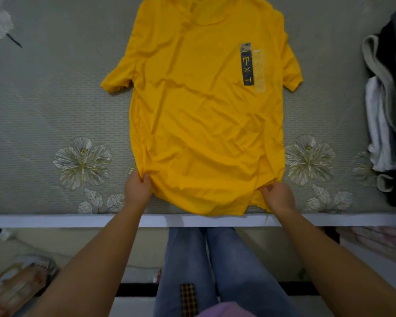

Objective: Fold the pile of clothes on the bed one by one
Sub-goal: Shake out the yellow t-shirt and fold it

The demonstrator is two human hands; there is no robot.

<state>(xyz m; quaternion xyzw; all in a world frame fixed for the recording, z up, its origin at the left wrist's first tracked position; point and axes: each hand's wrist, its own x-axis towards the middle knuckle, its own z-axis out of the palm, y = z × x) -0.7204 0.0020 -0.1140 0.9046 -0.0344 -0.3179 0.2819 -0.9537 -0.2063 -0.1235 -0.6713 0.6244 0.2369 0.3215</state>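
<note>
Head view: nearest the camera are the person's legs in blue jeans point(215, 266), standing against the white edge of the bed point(55, 220). Above them, 2 bare forearms reach forward. The left hand point(137, 188) pinches the near left corner of the yellow shirt point(204, 115), fingers curled into the bunched hem. The right hand point(278, 196) grips the near right corner the same way, though motion blur there makes the exact finger hold hard to read. The shirt lies spread face up on the grey flowered bedcover point(44, 99), collar far from the person, both short sleeves out to the sides, the hem sagging over the bed edge between the hands. At the right edge waits the pile of clothes point(384, 110), dark and white pieces heaped together.

The step in hand looks like laying 1 shirt flat and pulling it smooth. Next, the hem likely needs tugging taut, then 1 side with its sleeve folded inward.
</note>
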